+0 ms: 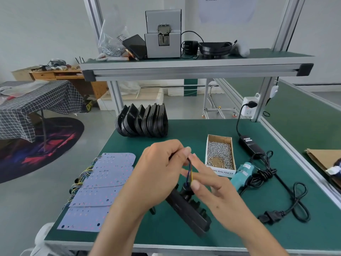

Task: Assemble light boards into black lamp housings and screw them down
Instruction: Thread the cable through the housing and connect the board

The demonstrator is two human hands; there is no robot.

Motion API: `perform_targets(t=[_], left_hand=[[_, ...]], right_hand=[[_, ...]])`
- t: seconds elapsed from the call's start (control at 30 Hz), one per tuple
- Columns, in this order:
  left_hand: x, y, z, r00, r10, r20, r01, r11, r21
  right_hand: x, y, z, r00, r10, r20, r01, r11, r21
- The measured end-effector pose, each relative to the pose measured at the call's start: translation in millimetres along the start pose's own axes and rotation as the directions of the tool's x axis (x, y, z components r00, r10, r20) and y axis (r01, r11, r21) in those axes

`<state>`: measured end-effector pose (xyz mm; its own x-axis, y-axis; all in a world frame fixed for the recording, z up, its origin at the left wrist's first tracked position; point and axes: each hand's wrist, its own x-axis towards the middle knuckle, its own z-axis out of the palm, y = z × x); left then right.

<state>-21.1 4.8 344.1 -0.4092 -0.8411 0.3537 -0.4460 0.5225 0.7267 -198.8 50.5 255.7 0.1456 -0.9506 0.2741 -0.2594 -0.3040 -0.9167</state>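
Looks like the wire-feeding step — best to keep the thin blue and yellow wires (pixel 190 170) straight and together so they slip through the round collar of the black plastic lamp housing (pixel 188 209) without kinking. The left hand (pixel 160 169) has its grip curled tight, pinching the wires' top end. The right hand (pixel 208 183) has its fingers stretched out nearly straight, steadying the wires lower down. The housing sits tilted on the green bench (pixel 239 228), under both hands.

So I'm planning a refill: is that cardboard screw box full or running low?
Running low: in the screw box the screws lie in a thin layer, with bare cardboard showing near its front.
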Motion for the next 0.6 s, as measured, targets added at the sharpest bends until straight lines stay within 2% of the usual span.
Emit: perform_targets(t=[0.13, 0.23, 0.3, 0.47, 0.6], left_hand=[[1.5, 2.2, -2.1, 1.0, 0.02, 0.003, -0.02, 0.998, -0.052], [3.2, 4.6, -3.2, 0.999, 0.046, -0.018, -0.046, 0.998, -0.041], [3.1, 4.7, -2.2, 0.999, 0.046, -0.025, -0.047, 0.997, -0.058], [-1.6, 6.5, 2.5, 0.998, 0.061, -0.02, -0.062, 0.998, -0.026], [0.4, 11.6, 6.2, 0.998, 0.061, -0.036, -0.061, 0.998, -0.013]], right_hand=[[9.5, -6.7, -6.7, 0.997, -0.032, 0.074, 0.016, 0.977, 0.215], [8.7, -5.2, -6.0, 0.996, -0.028, 0.08, 0.005, 0.96, 0.28], [7.1, -6.9, -6.4, 0.996, -0.025, 0.087, 0.0, 0.961, 0.277], [8.2, -7.1, -15.7, 0.993, 0.049, 0.104, -0.063, 0.987, 0.145], [7.9, -6.5, -15.2, 0.992, 0.079, 0.094, -0.094, 0.982, 0.165]])
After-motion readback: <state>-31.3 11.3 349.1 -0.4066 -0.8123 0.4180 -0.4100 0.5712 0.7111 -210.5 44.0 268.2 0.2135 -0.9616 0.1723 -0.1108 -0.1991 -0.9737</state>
